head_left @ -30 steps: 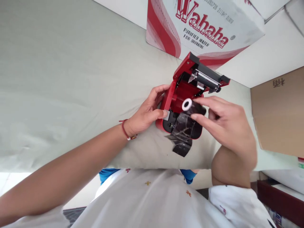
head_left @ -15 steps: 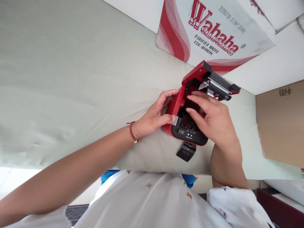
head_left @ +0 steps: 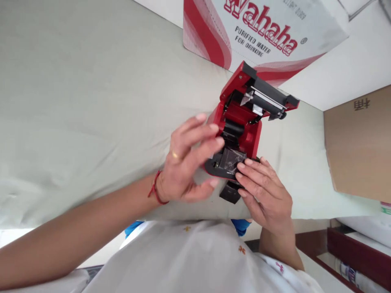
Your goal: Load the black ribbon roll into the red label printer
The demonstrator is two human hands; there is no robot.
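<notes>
A red and black label printer (head_left: 255,138) stands on the cloth-covered surface with its lid (head_left: 259,91) raised. Inside its body, a dark shiny strip (head_left: 232,158) lies across the front part, and a black flap-like end (head_left: 230,193) hangs out past the front edge. My left hand (head_left: 192,158) is at the printer's left side, fingers spread and slightly blurred, holding nothing. At the front right corner, my right hand (head_left: 265,189) has its fingers stretched out, fingertips on or close to the strip's right edge. Part of the front panel is hidden beneath those fingers.
Behind the printer stands a white and red water carton (head_left: 259,40), close to the raised lid. A brown cardboard box (head_left: 357,142) is at the right. The pale green cloth (head_left: 91,101) spreads to the left. Dark red furniture (head_left: 354,248) shows at lower right.
My left hand has let go of the printer's left wall and spread its fingers. My right hand has come out of the interior to the front right corner. The view has shifted slightly.
</notes>
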